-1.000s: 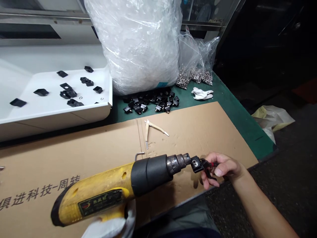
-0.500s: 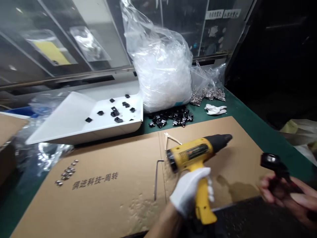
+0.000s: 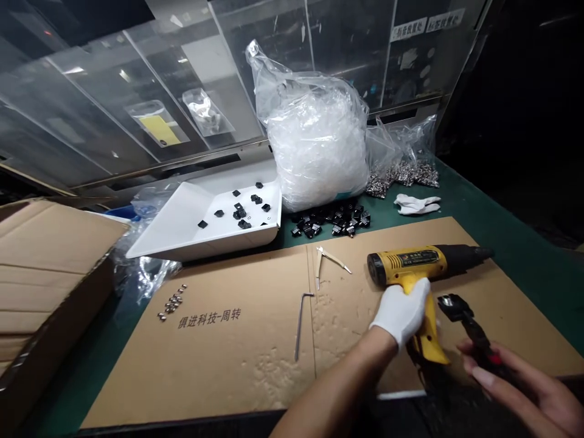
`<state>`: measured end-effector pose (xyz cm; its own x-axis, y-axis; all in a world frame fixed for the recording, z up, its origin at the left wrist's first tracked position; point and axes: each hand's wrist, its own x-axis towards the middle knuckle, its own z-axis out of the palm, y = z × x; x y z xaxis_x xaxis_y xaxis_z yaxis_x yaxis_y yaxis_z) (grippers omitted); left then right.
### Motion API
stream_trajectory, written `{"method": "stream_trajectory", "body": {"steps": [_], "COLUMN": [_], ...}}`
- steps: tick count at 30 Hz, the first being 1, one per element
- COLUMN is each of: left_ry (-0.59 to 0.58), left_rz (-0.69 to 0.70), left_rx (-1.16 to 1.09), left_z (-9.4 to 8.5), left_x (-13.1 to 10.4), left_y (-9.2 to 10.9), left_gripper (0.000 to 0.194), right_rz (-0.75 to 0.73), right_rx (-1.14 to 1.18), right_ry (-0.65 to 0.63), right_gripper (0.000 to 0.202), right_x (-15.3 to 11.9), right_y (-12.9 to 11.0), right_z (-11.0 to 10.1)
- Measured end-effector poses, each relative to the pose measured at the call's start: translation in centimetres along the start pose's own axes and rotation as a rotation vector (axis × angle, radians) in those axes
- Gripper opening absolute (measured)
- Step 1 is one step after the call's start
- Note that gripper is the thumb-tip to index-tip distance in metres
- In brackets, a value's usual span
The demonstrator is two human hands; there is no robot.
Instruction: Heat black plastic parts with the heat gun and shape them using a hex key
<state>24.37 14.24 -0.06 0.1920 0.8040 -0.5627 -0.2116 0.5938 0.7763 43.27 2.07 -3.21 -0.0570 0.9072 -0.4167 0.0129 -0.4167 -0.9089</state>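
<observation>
Over there, the gloved left hand (image 3: 404,310) grips a yellow heat gun (image 3: 410,265) over the cardboard (image 3: 246,359); nearby, the bare right hand (image 3: 542,392) clasps a dark tool (image 3: 478,336) tipped with a black block (image 3: 454,308).

The left hand (image 3: 405,311) hides part of the heat gun (image 3: 413,260); the right hand (image 3: 542,394) and the cardboard box (image 3: 50,267) run off opposite edges; metal pieces (image 3: 173,302) too small to identify

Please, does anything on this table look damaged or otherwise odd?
Yes, slightly: the cardboard sheet looks pitted in patches on both sides of the hex key. Also, the left hand is gloved but the right hand is bare; what seems a loose white glove lies beyond the cardboard.
</observation>
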Motion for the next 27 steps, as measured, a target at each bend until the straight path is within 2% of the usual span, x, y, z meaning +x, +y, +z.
{"method": "stream_trajectory", "body": {"steps": [3,6,7,8,10,11,12,14,16,19,22,27], "left_ry": [0.052,0.070,0.130,0.251,0.572,0.677,0.741,0.744,0.704,0.712,0.708,0.666], "left_rz": [0.085,0.147,0.170,0.215,0.277,0.267,0.233,0.150,0.096,0.085,0.120,0.176], "left_rx": [0.291,0.491,0.586,0.834,1.198,1.345,1.460,1.589,1.599,1.518,1.410,1.207], "left_z": [-2.4,-5.9,-7.5,-9.3,-12.9,-14.5,-15.9,-17.8,-18.6,-18.9,-19.7,-22.4], "left_x": [-2.6,-6.2,-7.6,-8.8,-11.1,-12.0,-12.7,-13.3,-12.9,-12.0,-11.7,-12.6], "left_y": [1.7,2.9,3.0,3.0,2.8,2.6,2.3,1.7,1.2,0.8,1.0,1.1], "left_gripper": [0.034,0.029,0.028,0.031,0.035,0.041,0.044,0.037,0.023,0.022,0.018,0.013], "right_rz": [-0.036,-0.092,-0.097,-0.105,-0.129,-0.149,-0.170,-0.201,-0.209,-0.210,-0.230,-0.249], "right_rx": [-0.114,-0.177,-0.197,-0.220,-0.281,-0.317,-0.352,-0.412,-0.467,-0.551,-0.620,-0.723], "right_ry": [0.135,0.046,0.018,0.007,-0.015,-0.043,-0.088,-0.205,-0.278,-0.274,-0.242,-0.183], "right_gripper": [0.046,0.050,0.051,0.052,0.053,0.052,0.050,0.044,0.038,0.032,0.030,0.022], "right_x": [-0.3,-0.2,-0.3,-0.4,-0.6,-0.7,-0.7,-0.4,0.3,1.4,1.9,2.0], "right_y": [-3.0,-5.1,-5.3,-5.3,-5.1,-5.0,-5.0,-5.2,-5.6,-5.9,-5.8,-5.6], "right_z": [3.3,5.9,6.7,7.6,9.6,10.8,12.0,14.6,16.8,18.8,19.3,19.3]}}
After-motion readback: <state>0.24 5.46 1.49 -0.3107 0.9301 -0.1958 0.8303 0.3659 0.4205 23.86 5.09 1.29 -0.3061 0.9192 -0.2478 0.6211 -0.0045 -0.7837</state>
